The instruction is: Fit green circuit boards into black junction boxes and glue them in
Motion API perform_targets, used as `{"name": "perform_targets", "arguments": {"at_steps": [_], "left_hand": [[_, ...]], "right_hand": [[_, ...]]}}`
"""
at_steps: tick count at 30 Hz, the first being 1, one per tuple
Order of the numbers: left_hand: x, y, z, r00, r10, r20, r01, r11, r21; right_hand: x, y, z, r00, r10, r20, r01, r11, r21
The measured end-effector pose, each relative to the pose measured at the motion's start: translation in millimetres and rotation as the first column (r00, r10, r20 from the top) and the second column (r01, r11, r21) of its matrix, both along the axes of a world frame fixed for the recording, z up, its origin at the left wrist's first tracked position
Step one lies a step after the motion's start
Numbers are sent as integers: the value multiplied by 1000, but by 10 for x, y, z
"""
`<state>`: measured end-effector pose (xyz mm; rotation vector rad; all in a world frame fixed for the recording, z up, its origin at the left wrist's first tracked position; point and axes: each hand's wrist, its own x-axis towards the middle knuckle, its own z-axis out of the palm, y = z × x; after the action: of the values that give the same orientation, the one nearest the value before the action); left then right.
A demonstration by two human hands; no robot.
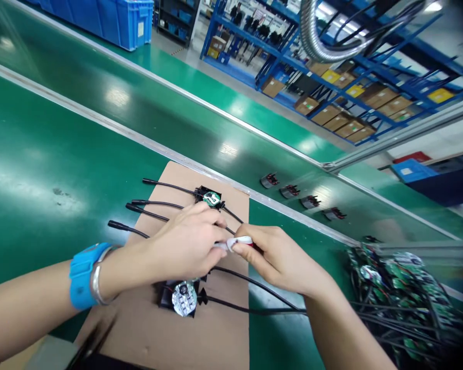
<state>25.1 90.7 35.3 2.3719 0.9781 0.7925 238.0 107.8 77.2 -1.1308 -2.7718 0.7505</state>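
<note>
My right hand is closed, thumb and finger pinching a small white tube with a bit of red beside it. My left hand meets it from the other side, its fingers closed at the tube's translucent tip. Both hands are above a brown cardboard sheet. Below my left hand, a round silvery circuit board sits on a black housing with a black cable. Beyond my fingers, a green round board lies in another black housing. My left hand hides what is between them.
At the right lies a heap of green circuit boards with black cables. Several small motor-like parts stand in a row past the metal rail. A blue crate is at the far left. Flexible metal conduit hangs at upper right.
</note>
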Motion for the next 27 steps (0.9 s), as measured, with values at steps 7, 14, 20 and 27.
{"name": "perform_targets", "arguments": {"at_steps": [7, 14, 20, 27], "left_hand": [[86, 151, 23, 999, -6, -35, 4, 998, -63], [53, 178, 3, 999, -34, 38, 41, 982, -186], [-248, -317, -103, 991, 132, 7, -130, 986, -106], [-226, -1288, -482, 971, 233, 50, -235, 972, 32]], "right_hand": [[-60, -104, 20, 997, -81, 4, 80, 991, 104], [-148, -176, -25, 993, -118, 11, 112, 964, 243], [-256, -245, -199, 993, 65, 99, -89, 961, 263], [-438, -190, -304, 958, 240, 158, -274, 928, 253]]}}
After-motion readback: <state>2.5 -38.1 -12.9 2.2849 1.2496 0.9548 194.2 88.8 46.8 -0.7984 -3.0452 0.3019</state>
